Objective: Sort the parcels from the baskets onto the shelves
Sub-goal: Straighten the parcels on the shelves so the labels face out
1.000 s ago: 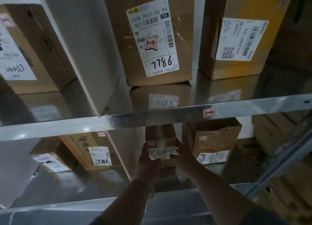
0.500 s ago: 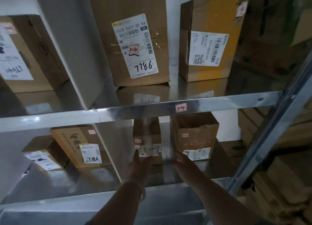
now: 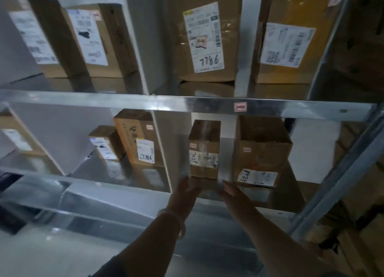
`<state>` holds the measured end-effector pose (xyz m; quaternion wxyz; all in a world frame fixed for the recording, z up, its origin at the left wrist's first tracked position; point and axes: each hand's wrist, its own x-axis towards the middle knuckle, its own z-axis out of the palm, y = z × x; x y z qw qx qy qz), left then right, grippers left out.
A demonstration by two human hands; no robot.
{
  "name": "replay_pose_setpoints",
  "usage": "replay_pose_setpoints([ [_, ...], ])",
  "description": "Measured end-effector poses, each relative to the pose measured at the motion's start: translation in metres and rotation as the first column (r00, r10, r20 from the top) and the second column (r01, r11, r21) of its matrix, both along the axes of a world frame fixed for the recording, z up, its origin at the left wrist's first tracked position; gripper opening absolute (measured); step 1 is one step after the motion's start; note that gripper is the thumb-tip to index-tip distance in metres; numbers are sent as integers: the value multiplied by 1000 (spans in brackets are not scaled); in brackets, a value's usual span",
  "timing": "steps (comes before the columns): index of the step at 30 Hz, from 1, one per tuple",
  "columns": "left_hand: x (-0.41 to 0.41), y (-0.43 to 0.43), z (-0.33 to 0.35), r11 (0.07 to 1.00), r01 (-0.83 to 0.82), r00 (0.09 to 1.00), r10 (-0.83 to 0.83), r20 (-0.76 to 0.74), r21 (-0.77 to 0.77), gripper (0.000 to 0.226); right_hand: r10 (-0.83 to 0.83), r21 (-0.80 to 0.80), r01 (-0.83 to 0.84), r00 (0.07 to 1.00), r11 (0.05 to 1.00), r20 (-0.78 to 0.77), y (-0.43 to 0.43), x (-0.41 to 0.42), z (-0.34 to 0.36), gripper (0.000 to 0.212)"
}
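- Left hand (image 3: 185,190) and right hand (image 3: 233,190) are both flat with fingers straight, and neither holds anything.
- Small box (image 3: 204,150) stands on the lower shelf (image 3: 225,172), straight ahead of my hands and between them, with one hand off each front corner.
- My left fingertips reach the bottom left corner, but through the blur I cannot tell if they touch it. My right fingertips sit just beside the bottom right corner, apart from it.
- Its long side seems to run back into the shelf, with the label facing me.
- It has the divider (image 3: 161,147) close on its left and a bigger box (image 3: 261,150) near on its right, with a gap between them.
- I judge this parcel placed. Any last nudge would go straight back, and either hand is about equally near.
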<state>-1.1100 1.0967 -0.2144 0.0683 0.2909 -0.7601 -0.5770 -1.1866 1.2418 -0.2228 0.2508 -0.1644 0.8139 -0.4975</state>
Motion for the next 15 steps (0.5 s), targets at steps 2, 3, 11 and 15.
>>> replay_pose_setpoints([
  [2, 17, -3, 3, 997, -79, 997, 79, 11, -10, 57, 30, 20, -29, 999, 999, -15, -10, 8, -5, 49],
  [3, 27, -8, 5, 993, -109, 994, 109, 9, -51, 55, 54, 29, -53, 998, 998, -28, -16, 13, -6, 50],
  [11, 68, -68, 17, 982, -185, 982, 183, -43, -44, 57, 205, 5, -206, 975, 979, -84, -80, 50, 0, 52],
  [15, 87, -113, 10, 984, -171, 984, 168, -68, -41, 55, 243, 77, -234, 961, 969, -133, -121, 66, -4, 56],
])
